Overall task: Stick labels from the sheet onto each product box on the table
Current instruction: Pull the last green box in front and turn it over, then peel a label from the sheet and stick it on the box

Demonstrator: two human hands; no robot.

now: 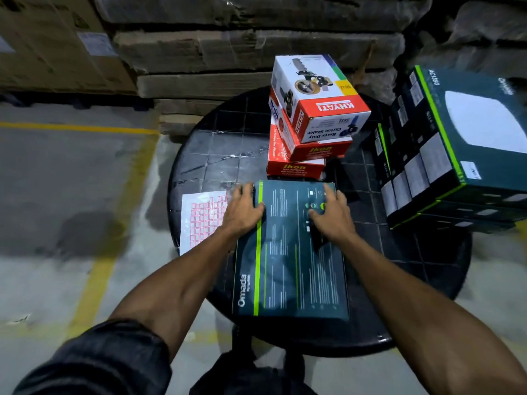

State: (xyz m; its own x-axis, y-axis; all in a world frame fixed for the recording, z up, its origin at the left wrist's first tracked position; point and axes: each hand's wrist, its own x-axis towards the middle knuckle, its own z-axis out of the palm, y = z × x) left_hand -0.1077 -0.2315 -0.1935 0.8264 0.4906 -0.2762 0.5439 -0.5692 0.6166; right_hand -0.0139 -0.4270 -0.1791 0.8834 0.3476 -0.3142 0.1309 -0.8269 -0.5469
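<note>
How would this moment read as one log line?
left hand: resting on dark box | right hand: on box | label sheet: left of box, untouched

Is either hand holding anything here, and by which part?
Both rest on the flat Omada box: left hand at its far-left corner, right hand near its far-right edge. A closed grip isn't clear.

Seven boxes [291, 252]; one label sheet [204, 220].

Stacked cartons [228, 47] behind; yellow-lined concrete floor [57, 172].
</note>
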